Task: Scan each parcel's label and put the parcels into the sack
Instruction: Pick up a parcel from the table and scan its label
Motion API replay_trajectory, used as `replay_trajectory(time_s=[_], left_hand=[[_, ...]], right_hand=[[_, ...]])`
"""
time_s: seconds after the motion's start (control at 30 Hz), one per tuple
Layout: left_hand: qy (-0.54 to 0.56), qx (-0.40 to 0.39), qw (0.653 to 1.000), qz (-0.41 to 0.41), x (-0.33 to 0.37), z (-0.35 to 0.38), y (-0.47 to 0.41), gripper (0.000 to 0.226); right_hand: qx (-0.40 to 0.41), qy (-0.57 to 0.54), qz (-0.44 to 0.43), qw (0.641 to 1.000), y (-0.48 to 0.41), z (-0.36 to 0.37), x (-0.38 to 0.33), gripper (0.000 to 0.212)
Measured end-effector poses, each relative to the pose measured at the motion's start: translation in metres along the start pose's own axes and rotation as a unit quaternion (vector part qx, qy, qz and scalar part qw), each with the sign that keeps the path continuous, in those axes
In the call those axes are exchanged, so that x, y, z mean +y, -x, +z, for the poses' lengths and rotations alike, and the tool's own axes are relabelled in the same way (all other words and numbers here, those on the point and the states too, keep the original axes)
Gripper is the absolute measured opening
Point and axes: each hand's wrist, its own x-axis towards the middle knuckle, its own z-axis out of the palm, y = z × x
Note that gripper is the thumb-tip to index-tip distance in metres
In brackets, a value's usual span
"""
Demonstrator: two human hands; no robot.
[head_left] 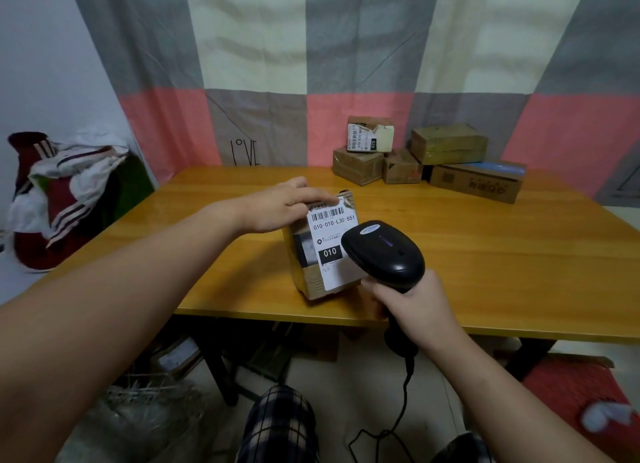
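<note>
Cardboard parcel [323, 251] on table [485, 254]: left hand [277, 206] steadies top; right hand [412, 303] grips scanner [384, 251] beside.

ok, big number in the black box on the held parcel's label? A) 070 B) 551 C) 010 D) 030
C: the black box on the label of the parcel under the left hand reads 010; the right hand aims the scanner at it.

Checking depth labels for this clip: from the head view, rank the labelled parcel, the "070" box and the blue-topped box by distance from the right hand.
1. Labelled parcel, just left of the right hand.
2. Blue-topped box, far right.
3. "070" box, atop the far stack.
</note>
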Motion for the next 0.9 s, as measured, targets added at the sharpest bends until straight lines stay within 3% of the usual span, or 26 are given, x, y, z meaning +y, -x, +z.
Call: replay_trajectory(time_s=[0.07, 0.13, 0.2, 0.27, 0.37, 0.43, 0.53, 0.6, 0.7, 0.77, 0.9], left_hand=[[0.023, 0.025, 0.999, 0.007, 0.001, 0.007, 0.005, 0.04], [0.071, 0.083, 0.994, 0.004, 0.002, 0.019, 0.013, 0.053], [0.109, 0.159, 0.981, -0.019, 0.0, 0.031, 0.022, 0.06], [0.145, 0.217, 0.964, -0.043, -0.003, 0.042, 0.035, 0.053], [0.228, 0.264, 0.932, -0.095, -0.01, 0.054, 0.067, 0.05], [0.282, 0.302, 0.904, -0.111, -0.013, 0.062, 0.096, 0.053], [0.312, 0.421, 0.84, -0.144, -0.018, 0.065, 0.151, 0.062], [0.314, 0.482, 0.801, -0.163, -0.025, 0.063, 0.194, 0.068], [0.277, 0.521, 0.775, -0.225, -0.038, 0.063, 0.266, 0.067], [0.184, 0.533, 0.765, -0.311, -0.046, 0.068, 0.312, 0.066], [0.052, 0.495, 0.757, -0.423, -0.058, 0.084, 0.383, 0.07]], right_hand=[[-0.002, -0.03, 0.012, 0.999, -0.004, 0.002, 0.006, 0.028], [0.002, -0.078, 0.039, 0.996, -0.011, 0.007, 0.009, 0.046], [-0.012, -0.133, 0.056, 0.989, -0.017, 0.015, 0.01, 0.041], [-0.022, -0.162, 0.059, 0.985, -0.02, 0.026, 0.012, 0.037], [-0.042, -0.177, 0.04, 0.982, -0.019, 0.048, 0.007, 0.04], [-0.071, -0.189, 0.017, 0.979, -0.015, 0.068, 0.001, 0.042], [-0.126, -0.212, -0.008, 0.969, -0.007, 0.104, -0.015, 0.044], [-0.185, -0.225, -0.023, 0.956, -0.003, 0.133, -0.028, 0.04], [-0.323, -0.214, -0.018, 0.922, 0.007, 0.182, -0.046, 0.041], [-0.386, -0.143, -0.012, 0.911, 0.017, 0.217, -0.043, 0.033], [-0.406, 0.064, 0.011, 0.911, 0.035, 0.272, -0.007, 0.03]])
